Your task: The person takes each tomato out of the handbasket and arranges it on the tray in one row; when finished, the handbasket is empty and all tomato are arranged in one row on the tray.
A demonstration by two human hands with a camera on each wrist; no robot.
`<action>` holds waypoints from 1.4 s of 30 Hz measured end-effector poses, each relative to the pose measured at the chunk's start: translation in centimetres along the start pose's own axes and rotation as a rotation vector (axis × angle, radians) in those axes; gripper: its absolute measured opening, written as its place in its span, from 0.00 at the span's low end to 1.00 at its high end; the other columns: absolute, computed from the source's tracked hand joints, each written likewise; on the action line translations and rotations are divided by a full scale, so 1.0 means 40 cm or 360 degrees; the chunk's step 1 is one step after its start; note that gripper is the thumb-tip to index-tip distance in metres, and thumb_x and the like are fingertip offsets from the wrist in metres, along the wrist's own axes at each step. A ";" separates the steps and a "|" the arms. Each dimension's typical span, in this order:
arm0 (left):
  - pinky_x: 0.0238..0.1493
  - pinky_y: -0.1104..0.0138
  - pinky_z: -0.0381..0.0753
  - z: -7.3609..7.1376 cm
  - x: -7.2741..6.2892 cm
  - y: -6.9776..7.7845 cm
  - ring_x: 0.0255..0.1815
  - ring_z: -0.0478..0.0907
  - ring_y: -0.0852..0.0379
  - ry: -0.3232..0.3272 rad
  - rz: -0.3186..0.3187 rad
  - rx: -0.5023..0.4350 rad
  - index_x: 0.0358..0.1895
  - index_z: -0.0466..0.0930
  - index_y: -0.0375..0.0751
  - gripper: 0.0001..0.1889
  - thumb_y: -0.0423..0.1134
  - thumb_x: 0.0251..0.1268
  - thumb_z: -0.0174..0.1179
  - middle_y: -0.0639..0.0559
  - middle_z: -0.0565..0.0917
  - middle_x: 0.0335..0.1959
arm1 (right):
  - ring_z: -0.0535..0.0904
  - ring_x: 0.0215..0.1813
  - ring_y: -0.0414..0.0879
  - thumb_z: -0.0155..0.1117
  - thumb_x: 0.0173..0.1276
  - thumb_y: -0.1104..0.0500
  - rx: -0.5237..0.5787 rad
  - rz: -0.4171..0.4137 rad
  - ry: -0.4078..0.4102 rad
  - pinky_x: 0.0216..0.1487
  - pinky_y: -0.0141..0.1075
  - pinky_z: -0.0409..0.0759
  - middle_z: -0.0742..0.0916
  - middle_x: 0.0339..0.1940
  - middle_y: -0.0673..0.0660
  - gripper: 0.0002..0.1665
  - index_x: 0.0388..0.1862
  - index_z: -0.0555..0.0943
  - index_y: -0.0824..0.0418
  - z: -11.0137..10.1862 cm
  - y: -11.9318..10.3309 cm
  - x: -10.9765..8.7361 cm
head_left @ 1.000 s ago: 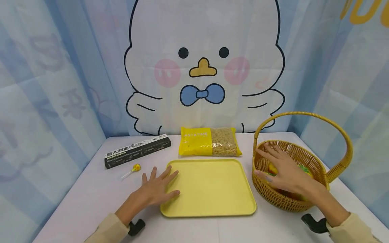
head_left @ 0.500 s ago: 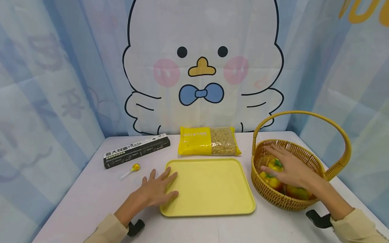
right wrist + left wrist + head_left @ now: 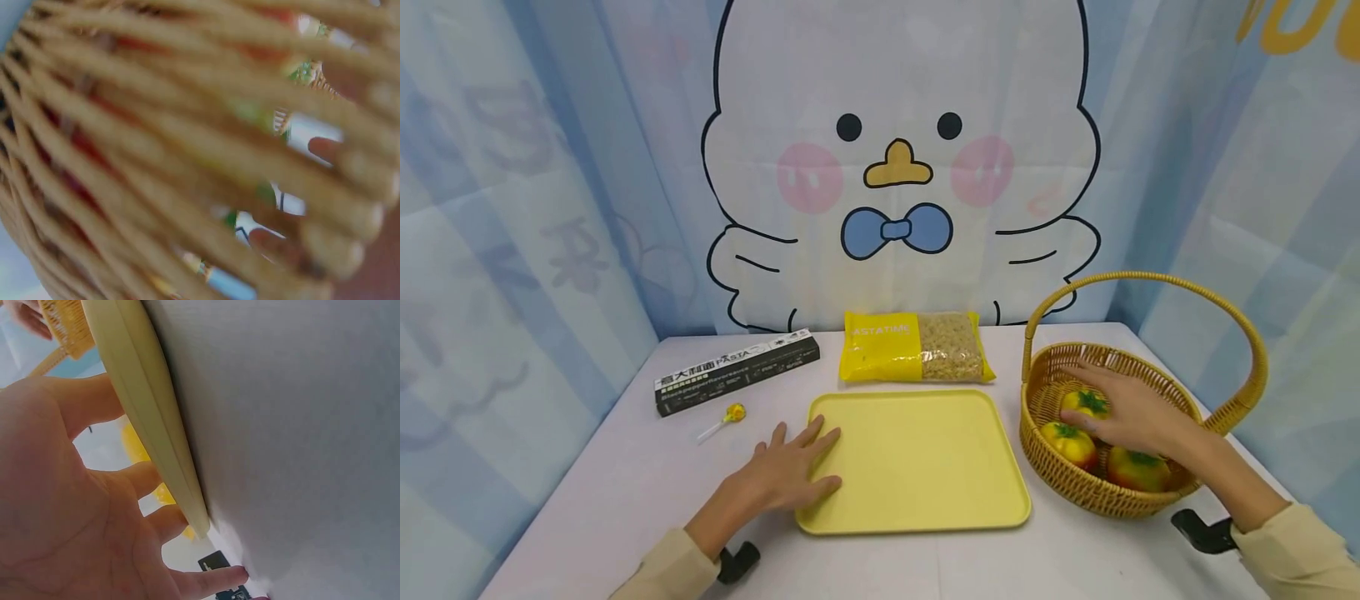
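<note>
There's the wicker basket, three o'clock of the yellow tray, cradling fruits! Right hand reaches in over them, fingers outstretched. Left hand, splayed and gripping nothing, touches the tray's nine o'clock edge; pasta bag at twelve.

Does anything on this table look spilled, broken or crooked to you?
I see nothing spilled or broken. The box lies at a slant, while the tray and bag sit nearly square to the table. The lollipop is slanted too.
</note>
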State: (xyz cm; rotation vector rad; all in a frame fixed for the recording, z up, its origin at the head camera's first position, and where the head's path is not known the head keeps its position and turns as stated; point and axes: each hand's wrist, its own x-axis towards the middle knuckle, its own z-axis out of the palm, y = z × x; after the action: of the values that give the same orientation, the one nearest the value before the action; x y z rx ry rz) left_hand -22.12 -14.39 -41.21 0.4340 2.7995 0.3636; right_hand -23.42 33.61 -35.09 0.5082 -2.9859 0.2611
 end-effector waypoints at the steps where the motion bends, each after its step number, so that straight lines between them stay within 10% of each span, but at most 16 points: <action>1: 0.76 0.21 0.55 0.000 0.000 0.000 0.84 0.49 0.17 -0.0003 0.0000 -0.0001 0.85 0.60 0.56 0.39 0.64 0.76 0.56 0.46 0.53 0.89 | 0.74 0.72 0.77 0.69 0.73 0.36 0.0001 -0.0018 0.0000 0.68 0.73 0.74 0.77 0.75 0.76 0.47 0.79 0.71 0.65 -0.002 0.003 0.000; 42: 0.77 0.23 0.57 -0.004 -0.007 0.002 0.84 0.51 0.18 -0.0008 -0.0020 0.0015 0.84 0.63 0.53 0.40 0.64 0.74 0.58 0.45 0.55 0.89 | 0.83 0.63 0.73 0.76 0.69 0.47 0.0262 -0.0032 -0.0378 0.57 0.64 0.86 0.83 0.67 0.75 0.39 0.72 0.78 0.66 -0.067 0.079 0.058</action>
State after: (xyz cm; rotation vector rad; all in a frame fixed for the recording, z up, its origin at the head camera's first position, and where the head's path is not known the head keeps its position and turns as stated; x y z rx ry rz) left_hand -21.92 -14.45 -40.96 0.4183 2.7989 0.3462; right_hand -26.46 36.28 -32.66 0.6266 -3.2034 0.4802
